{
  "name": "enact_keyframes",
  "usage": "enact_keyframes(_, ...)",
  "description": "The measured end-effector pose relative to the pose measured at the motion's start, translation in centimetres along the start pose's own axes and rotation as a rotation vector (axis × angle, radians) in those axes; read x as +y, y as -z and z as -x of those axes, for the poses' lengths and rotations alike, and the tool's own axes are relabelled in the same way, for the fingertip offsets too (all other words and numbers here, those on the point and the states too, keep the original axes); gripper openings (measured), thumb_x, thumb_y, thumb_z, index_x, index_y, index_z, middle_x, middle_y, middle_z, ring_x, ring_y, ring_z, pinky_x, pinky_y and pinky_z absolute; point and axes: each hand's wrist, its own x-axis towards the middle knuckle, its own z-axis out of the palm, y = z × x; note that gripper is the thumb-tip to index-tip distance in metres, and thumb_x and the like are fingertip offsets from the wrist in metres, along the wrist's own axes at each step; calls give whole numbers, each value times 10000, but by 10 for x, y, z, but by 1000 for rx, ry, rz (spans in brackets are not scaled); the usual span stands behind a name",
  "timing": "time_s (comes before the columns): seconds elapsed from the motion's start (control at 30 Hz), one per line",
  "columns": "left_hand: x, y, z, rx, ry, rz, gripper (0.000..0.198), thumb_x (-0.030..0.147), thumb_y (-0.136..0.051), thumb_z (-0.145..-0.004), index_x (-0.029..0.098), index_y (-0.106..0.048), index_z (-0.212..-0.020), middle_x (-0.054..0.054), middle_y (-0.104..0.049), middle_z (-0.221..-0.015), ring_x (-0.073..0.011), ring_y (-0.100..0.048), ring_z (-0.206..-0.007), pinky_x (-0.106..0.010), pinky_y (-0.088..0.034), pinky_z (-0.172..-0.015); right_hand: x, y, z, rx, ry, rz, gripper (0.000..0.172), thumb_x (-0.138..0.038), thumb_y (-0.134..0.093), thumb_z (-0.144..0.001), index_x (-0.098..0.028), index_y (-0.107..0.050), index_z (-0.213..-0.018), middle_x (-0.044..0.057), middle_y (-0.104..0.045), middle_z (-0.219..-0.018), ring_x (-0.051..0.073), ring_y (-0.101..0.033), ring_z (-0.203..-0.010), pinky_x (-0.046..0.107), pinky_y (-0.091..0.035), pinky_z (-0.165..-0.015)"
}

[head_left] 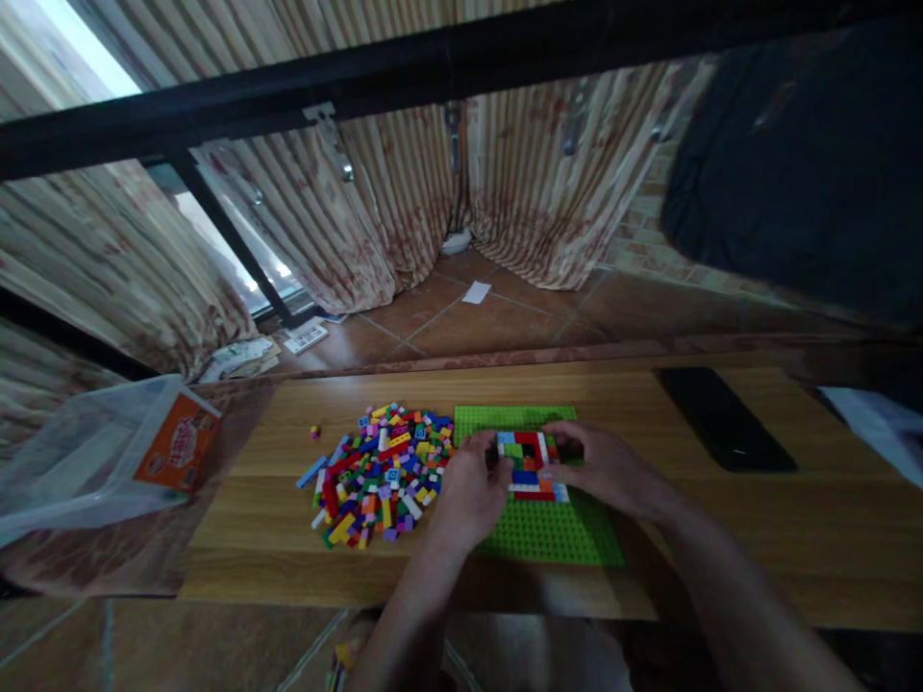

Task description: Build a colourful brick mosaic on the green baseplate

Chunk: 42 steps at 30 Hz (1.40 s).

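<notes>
A green studded baseplate (555, 543) lies on the wooden table with a low, multicoloured toy brick structure (528, 476) on it. The structure shows red, white, blue, orange and light blue bricks around a dark gap. My left hand (470, 488) is at its left side, fingers curled and thumb close to the index finger; what lies between them is too small to make out. On the right side, my right hand (607, 466) has its thumb and fingers closed around the structure's edge. Left of the baseplate is a heap of loose toy bricks (389, 471).
A black phone-like slab (725, 418) lies on the wooden table (245, 538) at right. One small brick piece (315, 432) sits apart from the heap. Beyond the table's left end stands a clear plastic bin (87, 452) with an orange label. Striped curtains (404, 192) hang behind.
</notes>
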Motion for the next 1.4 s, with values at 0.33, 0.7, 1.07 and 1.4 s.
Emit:
enact_keyframes(0.33,4,1,3,21,18,16,313,239,-542,-818,165,-612,-1113,-95,-689,-1010,-208,-643,-872,-318,-506,-804,-1,-3,2,5,-9,54,517,-432,-684,-712,-231,-624,-1185,89,-656,-1141,267,-650,-939,409,-500,-820)
enact_keyframes(0.7,-18,40,-3,275,104,51,291,195,-535,-835,172,-664,-1094,-81,-714,-1011,-177,-657,-835,-310,-510,-832,0,3,-3,-10,-35,27,507,-440,-648,-740,-275,-603,-1217,68,-691,-1103,276,-668,-983,412,-515,-850)
enact_keyframes(1.07,-69,89,0,367,184,-401,316,109,-510,-770,222,-767,-914,-113,-662,-1021,-248,-627,-956,-367,-466,-929,1,4,-3,-29,-53,30,479,-434,-631,-753,-260,-618,-1199,103,-684,-1123,289,-671,-939,419,-510,-823)
enact_keyframes(1.4,-64,87,0,280,169,-425,255,93,-541,-761,193,-742,-882,-107,-668,-1011,-229,-580,-1006,-352,-441,-960,0,4,-3,-12,-39,57,470,-428,-640,-747,-282,-626,-1193,89,-701,-1066,302,-674,-915,426,-515,-792)
